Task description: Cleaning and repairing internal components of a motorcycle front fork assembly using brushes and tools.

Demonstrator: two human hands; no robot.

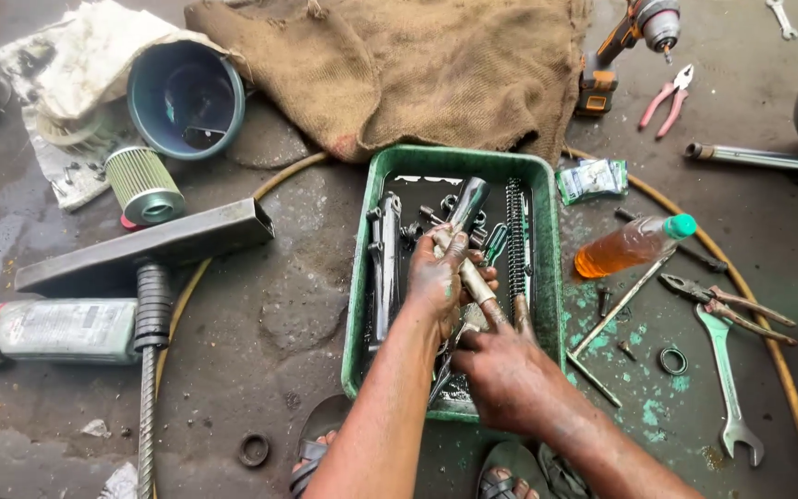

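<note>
- At the near edge, two sandalled feet point(510, 467) rest on the wet, oil-stained floor point(270, 370), just short of the green tray's near rim.
- The right hand point(501, 365) hovers over the near end of the green tray point(357, 305). Its grip is clenched around the lower, near end of a slim metal rod point(471, 282), with two fingers stretched forward along it.
- The left hand point(436, 277) sits just beyond, over the middle of the tray. Its grip is wrapped around the rod's upper part, where the rod meets a dark, glossy tube point(466, 203).
- Rod and tube form one long piece. Its long axis runs near to far, tilted slightly to the left, with the dark tube pointing away toward the tray's far end.
- The piece stays above the tray's inside, which holds dark oily liquid, a coil spring point(515, 236) along the right side and a long metal part point(382, 268) along the left.
- To the right of the tray lie a bottle of orange liquid point(630, 245) with a green cap, pliers point(727, 305) and a spanner point(727, 388) on green-flecked floor.
- To the left lie a white oil bottle point(62, 330), a ribbed bar point(151, 351) and a metal channel point(150, 242).
- Farther left stand a cylindrical filter point(143, 183) and a blue bowl point(187, 99).
- At the far side, a burlap sack point(399, 65) is spread out, with a power drill point(625, 46) and pink-handled pliers point(665, 100) to its right.
</note>
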